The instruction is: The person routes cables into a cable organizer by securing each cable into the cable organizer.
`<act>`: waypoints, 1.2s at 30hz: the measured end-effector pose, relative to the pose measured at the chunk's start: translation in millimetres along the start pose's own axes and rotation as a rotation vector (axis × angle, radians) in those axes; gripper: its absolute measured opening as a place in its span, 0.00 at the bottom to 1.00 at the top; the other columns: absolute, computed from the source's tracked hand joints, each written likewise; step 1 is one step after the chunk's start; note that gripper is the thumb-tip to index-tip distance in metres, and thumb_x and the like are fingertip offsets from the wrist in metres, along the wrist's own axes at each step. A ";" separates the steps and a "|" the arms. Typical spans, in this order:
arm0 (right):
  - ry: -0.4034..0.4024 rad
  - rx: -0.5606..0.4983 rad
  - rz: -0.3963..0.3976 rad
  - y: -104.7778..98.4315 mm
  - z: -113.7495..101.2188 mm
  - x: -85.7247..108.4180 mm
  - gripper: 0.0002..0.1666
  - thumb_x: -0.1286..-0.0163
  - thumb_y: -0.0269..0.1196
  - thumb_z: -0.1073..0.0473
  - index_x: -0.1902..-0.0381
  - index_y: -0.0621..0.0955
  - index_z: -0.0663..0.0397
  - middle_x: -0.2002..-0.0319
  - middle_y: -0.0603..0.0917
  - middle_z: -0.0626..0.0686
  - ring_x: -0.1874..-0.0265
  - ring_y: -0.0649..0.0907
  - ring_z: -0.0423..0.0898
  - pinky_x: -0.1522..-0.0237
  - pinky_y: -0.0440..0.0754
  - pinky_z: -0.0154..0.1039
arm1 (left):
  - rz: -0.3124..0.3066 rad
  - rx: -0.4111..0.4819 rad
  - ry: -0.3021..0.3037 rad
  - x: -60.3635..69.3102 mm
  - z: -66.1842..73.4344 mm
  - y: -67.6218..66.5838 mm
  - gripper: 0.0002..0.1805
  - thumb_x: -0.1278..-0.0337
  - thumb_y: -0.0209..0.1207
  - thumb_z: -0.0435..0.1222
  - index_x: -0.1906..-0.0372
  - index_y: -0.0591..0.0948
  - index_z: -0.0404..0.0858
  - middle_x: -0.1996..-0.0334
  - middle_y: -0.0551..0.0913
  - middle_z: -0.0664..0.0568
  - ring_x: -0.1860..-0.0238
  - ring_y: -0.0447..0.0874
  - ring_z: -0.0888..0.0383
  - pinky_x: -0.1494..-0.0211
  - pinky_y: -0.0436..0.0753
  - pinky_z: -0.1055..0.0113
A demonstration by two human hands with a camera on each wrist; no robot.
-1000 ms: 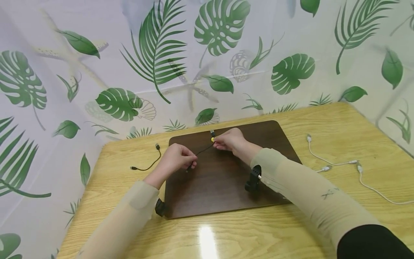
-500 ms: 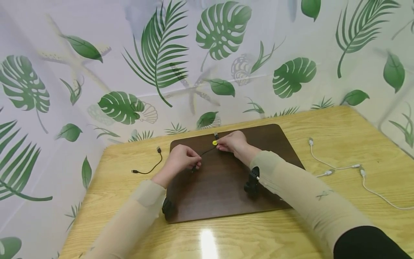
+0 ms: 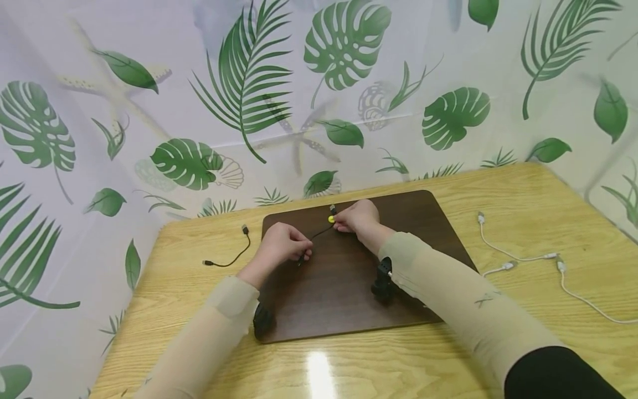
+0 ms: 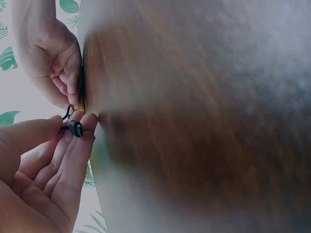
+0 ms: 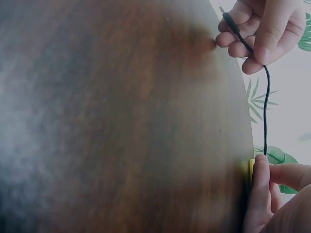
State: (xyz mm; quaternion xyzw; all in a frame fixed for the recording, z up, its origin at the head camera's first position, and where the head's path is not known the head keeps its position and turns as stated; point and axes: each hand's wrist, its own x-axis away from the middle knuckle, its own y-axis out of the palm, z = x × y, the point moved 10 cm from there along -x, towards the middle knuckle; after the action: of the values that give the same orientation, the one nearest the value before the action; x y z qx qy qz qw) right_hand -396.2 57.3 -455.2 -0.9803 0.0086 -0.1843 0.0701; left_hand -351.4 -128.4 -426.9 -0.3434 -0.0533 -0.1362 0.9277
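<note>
A short black USB cable (image 3: 322, 231) runs between the two hands over a dark brown board (image 3: 344, 282). My left hand (image 3: 283, 244) pinches it between thumb and fingers close to its small plug (image 5: 231, 23), which sticks out past the fingertips in the right wrist view. My right hand (image 3: 360, 219) pinches the other end beside a small round yellow piece (image 3: 331, 220). Just beyond that piece, the cable's larger USB plug (image 3: 333, 209) points to the back. Whether the yellow piece is fixed to the board or held by the fingers, I cannot tell.
On the wooden table (image 3: 199, 310), another black USB cable (image 3: 238, 256) lies left of the board. Several white cable ends lie to the right, among them a white cable (image 3: 503, 247) and a second white cable (image 3: 583, 299). A leaf-patterned backdrop (image 3: 279, 72) rises behind the table.
My left hand has shifted slightly to the right with the cable's small plug end. The right hand keeps its pinch near the yellow piece. The head view has tilted a little.
</note>
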 end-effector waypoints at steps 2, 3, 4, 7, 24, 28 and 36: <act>-0.003 0.030 0.016 -0.4 -0.5 0.3 0.14 0.29 0.67 0.70 0.50 0.87 0.77 0.87 0.83 0.46 0.88 0.83 0.33 0.76 0.85 0.26 | 0.002 0.004 -0.006 0.2 -0.8 0.0 0.09 0.31 0.68 0.32 0.64 0.93 0.30 0.72 0.93 0.45 0.74 0.90 0.64 0.62 0.92 0.66; -0.004 0.039 0.023 -0.4 -1.0 0.4 0.14 0.29 0.67 0.70 0.50 0.87 0.76 0.87 0.83 0.46 0.88 0.83 0.33 0.76 0.85 0.26 | 0.002 0.008 -0.009 0.3 -1.3 0.0 0.09 0.31 0.68 0.32 0.64 0.93 0.30 0.72 0.93 0.45 0.74 0.89 0.64 0.62 0.92 0.66; -0.005 0.046 0.028 -0.5 -1.3 0.2 0.14 0.29 0.67 0.69 0.50 0.87 0.76 0.87 0.83 0.46 0.88 0.83 0.33 0.76 0.85 0.26 | 0.004 0.013 -0.011 0.3 -1.6 0.0 0.09 0.31 0.68 0.32 0.64 0.93 0.30 0.72 0.93 0.44 0.74 0.89 0.64 0.62 0.92 0.65; -0.013 0.072 0.047 -0.9 -3.0 -0.5 0.13 0.28 0.66 0.69 0.51 0.88 0.75 0.87 0.83 0.45 0.88 0.83 0.33 0.77 0.85 0.26 | 0.004 0.023 -0.010 0.5 -1.7 -0.3 0.09 0.31 0.68 0.32 0.64 0.93 0.30 0.72 0.93 0.44 0.74 0.89 0.64 0.61 0.92 0.65; -0.082 0.233 0.066 -6.1 -8.2 0.2 0.11 0.26 0.67 0.64 0.58 0.90 0.70 0.84 0.84 0.45 0.86 0.83 0.33 0.76 0.86 0.27 | 0.009 0.056 -0.011 -0.7 -0.6 2.2 0.08 0.32 0.68 0.31 0.63 0.92 0.29 0.72 0.93 0.44 0.76 0.87 0.66 0.63 0.91 0.67; -0.199 0.418 0.070 -8.6 -21.4 6.2 0.12 0.26 0.65 0.61 0.61 0.92 0.63 0.80 0.87 0.47 0.81 0.84 0.36 0.70 0.85 0.31 | 0.007 0.047 -0.011 -2.0 -0.6 2.1 0.08 0.31 0.68 0.31 0.63 0.93 0.29 0.72 0.93 0.44 0.75 0.87 0.66 0.62 0.92 0.66; -0.305 0.591 0.102 -4.4 -29.8 6.5 0.09 0.27 0.68 0.58 0.61 0.94 0.55 0.67 0.93 0.54 0.66 0.87 0.49 0.56 0.85 0.44 | -0.007 0.049 -0.012 -3.6 0.8 5.2 0.08 0.31 0.68 0.32 0.64 0.93 0.30 0.72 0.93 0.45 0.74 0.89 0.64 0.61 0.92 0.64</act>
State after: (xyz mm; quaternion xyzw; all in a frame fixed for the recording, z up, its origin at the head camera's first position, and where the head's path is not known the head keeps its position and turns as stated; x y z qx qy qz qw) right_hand -401.0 57.4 -424.7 -0.9322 -0.0066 -0.0264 0.3609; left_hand -353.4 -123.4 -430.2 -0.3212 -0.0636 -0.1362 0.9350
